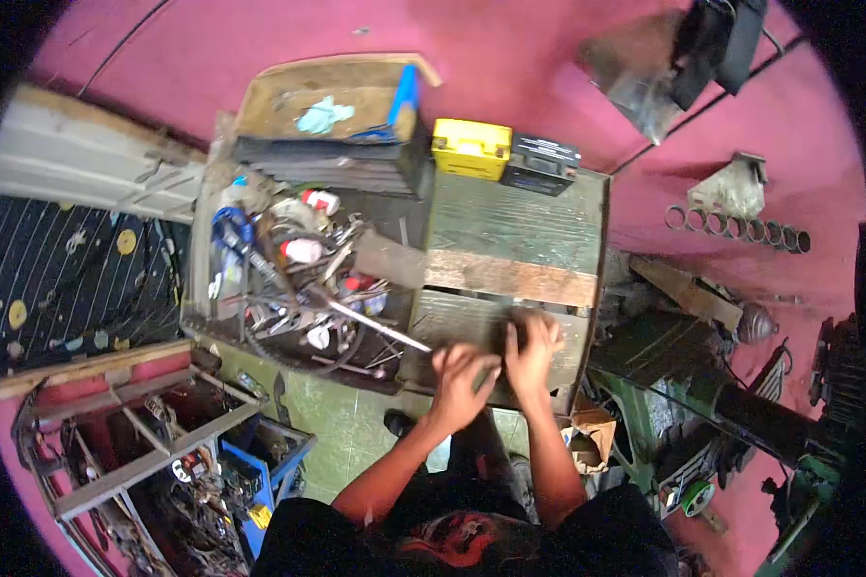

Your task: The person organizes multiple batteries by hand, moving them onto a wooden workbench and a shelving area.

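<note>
My left hand is over the near edge of the wooden bench top, its fingers curled and blurred. A small dark shape shows between its thumb and fingers; I cannot tell what it is. Close by the fingertips ends a long metal rod, which slants out of the tool tray. To the right, my right hand is held low over the boards, thumb and fingers apart. A dark patch lies at its fingertips, smeared by motion.
The tray on the left holds jumbled tools and bottles. Behind stand a wooden box, a yellow battery and a black battery. A green machine is at right, a metal rack at lower left.
</note>
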Demonstrator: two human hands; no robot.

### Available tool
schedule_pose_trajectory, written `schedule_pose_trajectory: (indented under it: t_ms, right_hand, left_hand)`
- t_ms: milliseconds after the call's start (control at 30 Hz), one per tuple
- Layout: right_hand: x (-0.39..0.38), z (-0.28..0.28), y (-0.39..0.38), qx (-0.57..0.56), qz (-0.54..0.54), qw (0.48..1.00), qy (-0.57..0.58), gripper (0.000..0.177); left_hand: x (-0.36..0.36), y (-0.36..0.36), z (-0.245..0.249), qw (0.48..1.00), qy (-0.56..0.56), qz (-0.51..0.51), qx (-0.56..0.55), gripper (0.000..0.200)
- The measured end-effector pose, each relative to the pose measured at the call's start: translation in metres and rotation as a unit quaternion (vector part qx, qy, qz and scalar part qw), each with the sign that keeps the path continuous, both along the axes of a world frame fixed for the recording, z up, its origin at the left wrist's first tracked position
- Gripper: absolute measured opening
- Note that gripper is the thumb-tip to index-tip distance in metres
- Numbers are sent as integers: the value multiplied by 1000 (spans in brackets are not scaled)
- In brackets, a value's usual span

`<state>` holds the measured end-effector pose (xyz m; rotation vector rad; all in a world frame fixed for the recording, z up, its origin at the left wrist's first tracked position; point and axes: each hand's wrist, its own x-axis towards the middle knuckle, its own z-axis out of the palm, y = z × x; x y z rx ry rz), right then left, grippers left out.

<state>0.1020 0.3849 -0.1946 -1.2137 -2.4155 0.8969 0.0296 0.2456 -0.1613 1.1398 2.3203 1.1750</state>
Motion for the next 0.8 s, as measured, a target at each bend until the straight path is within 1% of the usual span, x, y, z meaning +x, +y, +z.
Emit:
schedule_pose_trajectory:
  t_ms: [33,100,133,200,233,300,333,367,433,467,500,533,567,600,667,700,767,800]
  right_hand:
    - [16,2,-18,-17,29,999,-9,22]
    - [39,13,-54,0,84,996,-19,20]
    - [51,16,-72,2,99,995,-14,20]
    - [67,19,-103,32,155,985,-75,15]
    - [70,22,-111,40,171,982,-70,15]
    - [70,29,-136,-20,236,969,-62,21]
    - [67,35,-149,-21,257,963,-83,23]
    - [63,36,-162,-13,275,958,-78,23]
    - [58,33,-192,5,326,943,-62,25]
    - [57,33,-208,11,349,935,-63,25]
    - [50,35,-226,8,371,924,-88,24]
    - [45,40,-247,19,394,915,-80,24]
    - [43,46,-266,32,420,904,-74,25]
    - [40,50,-286,40,443,893,-69,25]
    - [36,56,-327,58,521,850,-57,27]
    - [33,58,-348,66,544,835,-51,27]
    - [30,60,-394,93,609,785,-71,29]
    - [27,55,-416,83,633,766,-74,30]
  left_hand:
    - [9,-29,5,1000,11,-9,-2,20]
    - [24,-90,2,998,26,-27,-48,21]
    - [31,-120,0,998,31,-12,-47,21]
    - [41,-178,-6,996,-6,-7,-90,22]
    - [48,-200,-9,996,-2,10,-84,22]
    - [60,-250,-14,980,-37,79,-178,24]
    - [67,-270,-13,971,-64,107,-206,29]
    - [75,-289,-13,970,-62,128,-200,29]
    - [95,-330,-12,954,-76,183,-227,36]
    - [106,-350,-11,950,-77,202,-223,36]
    - [114,-370,-10,943,-83,218,-236,37]
    - [126,-390,-7,936,-93,233,-248,38]
    - [139,-410,-5,931,-97,255,-243,38]
    - [149,-432,-3,922,-115,255,-266,43]
    - [177,-474,-7,906,-138,264,-301,52]
    - [189,-494,-6,900,-142,292,-291,52]
    - [213,-539,-2,872,-172,297,-348,55]
    - [226,-561,-9,859,-169,321,-361,57]
